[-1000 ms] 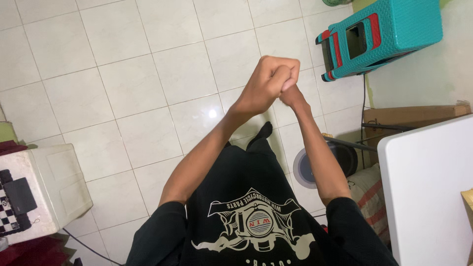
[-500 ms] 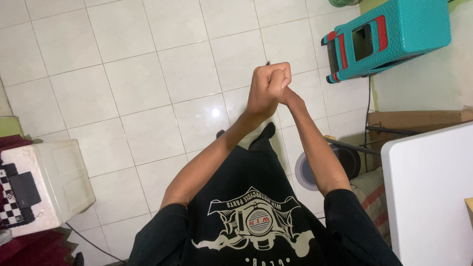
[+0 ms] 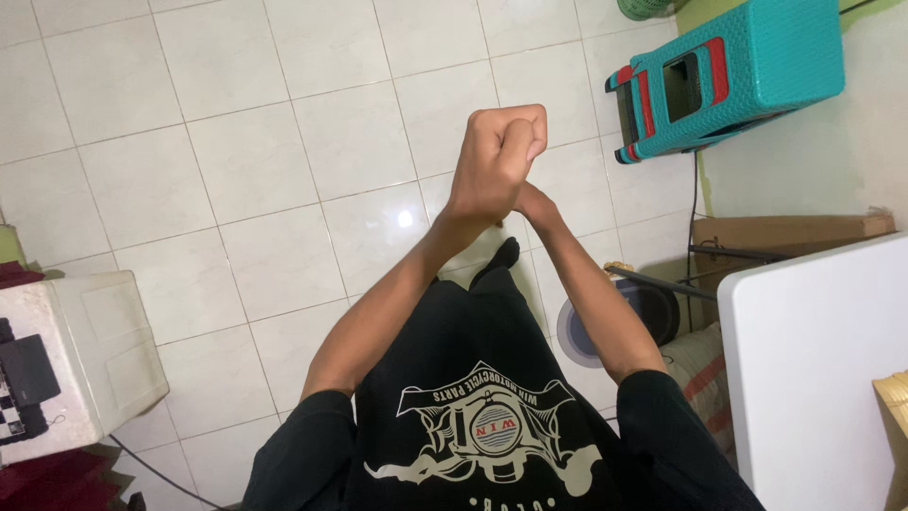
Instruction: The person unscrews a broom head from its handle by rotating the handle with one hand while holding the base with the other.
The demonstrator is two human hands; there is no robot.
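A floor of pale square tiles (image 3: 255,180) fills most of the head view, glossy enough to carry a small bright glare spot near the middle. At about one o'clock from the centre a teal plastic stool (image 3: 733,71) with red trim lies tipped on its side against a pale wall. At three o'clock a brown cardboard box (image 3: 790,229) sits by that wall, with a dark thin rod running just below it, and at four o'clock the corner of a white surface (image 3: 818,369) juts into view; between it and the person's right arm a round dark and grey disc-shaped object (image 3: 615,317) rests on the floor. At eight o'clock a white foam box (image 3: 90,350) stands on the floor with a small black device on its left edge. The person wears a black shirt with a pale printed emblem, seen at six o'clock, and both bare forearms reach up and forward to meet near the centre, toward twelve o'clock. The left hand (image 3: 497,156) is curled into a tight fist, knuckles up, wrapped over the right hand (image 3: 534,201), of which only the wrist end shows beneath it; how its fingers are set I cannot tell. The two hands are pressed together, and nothing can be seen held between them.
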